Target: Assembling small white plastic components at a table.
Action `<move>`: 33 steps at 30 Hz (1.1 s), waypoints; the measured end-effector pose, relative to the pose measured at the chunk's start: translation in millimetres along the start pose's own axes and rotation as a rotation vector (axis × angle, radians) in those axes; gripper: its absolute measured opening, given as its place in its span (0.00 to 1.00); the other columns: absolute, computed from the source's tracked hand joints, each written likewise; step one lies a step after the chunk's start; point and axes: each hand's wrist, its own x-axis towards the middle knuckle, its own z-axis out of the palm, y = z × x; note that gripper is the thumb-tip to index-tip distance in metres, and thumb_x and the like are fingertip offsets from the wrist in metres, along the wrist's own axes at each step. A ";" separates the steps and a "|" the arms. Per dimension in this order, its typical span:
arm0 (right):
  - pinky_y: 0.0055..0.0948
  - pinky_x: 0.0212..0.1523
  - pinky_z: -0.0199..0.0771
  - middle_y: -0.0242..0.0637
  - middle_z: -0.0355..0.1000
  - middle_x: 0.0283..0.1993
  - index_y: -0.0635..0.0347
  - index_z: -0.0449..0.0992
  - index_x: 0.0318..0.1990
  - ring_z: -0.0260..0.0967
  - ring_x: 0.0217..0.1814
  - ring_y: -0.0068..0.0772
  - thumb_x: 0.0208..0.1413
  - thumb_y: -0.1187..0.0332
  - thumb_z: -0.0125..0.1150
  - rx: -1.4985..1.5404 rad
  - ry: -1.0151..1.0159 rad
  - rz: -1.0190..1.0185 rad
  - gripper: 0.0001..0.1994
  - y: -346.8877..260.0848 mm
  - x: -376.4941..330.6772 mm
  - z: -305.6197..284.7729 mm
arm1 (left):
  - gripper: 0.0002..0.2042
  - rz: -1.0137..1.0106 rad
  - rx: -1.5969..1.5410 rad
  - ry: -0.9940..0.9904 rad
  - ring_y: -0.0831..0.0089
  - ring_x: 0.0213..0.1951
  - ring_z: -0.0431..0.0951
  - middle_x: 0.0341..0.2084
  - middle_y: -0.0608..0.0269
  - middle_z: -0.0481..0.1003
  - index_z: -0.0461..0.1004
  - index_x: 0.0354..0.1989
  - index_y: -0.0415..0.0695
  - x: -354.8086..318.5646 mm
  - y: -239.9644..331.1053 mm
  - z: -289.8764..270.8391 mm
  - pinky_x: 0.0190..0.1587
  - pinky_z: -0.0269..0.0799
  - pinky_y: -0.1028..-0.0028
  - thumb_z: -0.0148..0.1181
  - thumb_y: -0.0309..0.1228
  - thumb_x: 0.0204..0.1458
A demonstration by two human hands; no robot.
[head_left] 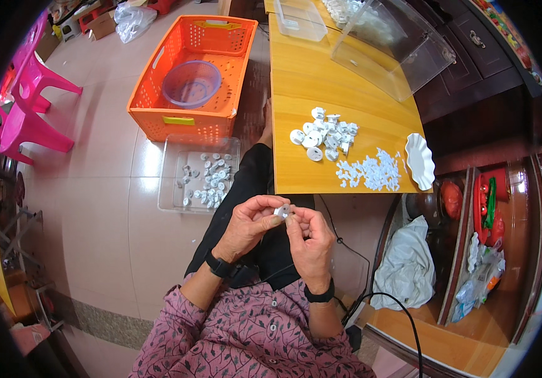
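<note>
Over my lap, just short of the table's front edge, both hands meet at a small white plastic part (pixel 282 211). My left hand (pixel 252 220) pinches it from the left between thumb and fingers. The thumb and fingertips of my right hand (pixel 309 236) close in on its right side; a tiny white piece seems to be at those fingertips, though it is too small to make out. On the table lies a pile of similar round white plastic parts (pixel 324 135). Beside that pile is a spread of tiny white pieces (pixel 372 171).
A white scalloped dish (pixel 418 160) stands at the table's right edge. Clear plastic boxes (pixel 378 53) occupy the table's far end. Left of my leg, a clear tray (pixel 170 189) holds more white parts, behind it an orange basket (pixel 183 116) with a purple bowl (pixel 190 85). Black cables hang at right.
</note>
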 end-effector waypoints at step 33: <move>0.26 0.26 0.73 0.38 0.73 0.33 0.66 0.72 0.38 0.74 0.26 0.25 0.61 0.73 0.61 0.089 -0.132 0.093 0.05 12.9 3.5 3.8 | 0.12 0.064 0.079 0.005 0.64 0.53 0.78 0.49 0.54 0.76 0.76 0.47 0.36 -1.0 6.0 2.5 0.59 0.74 0.65 0.62 0.16 0.55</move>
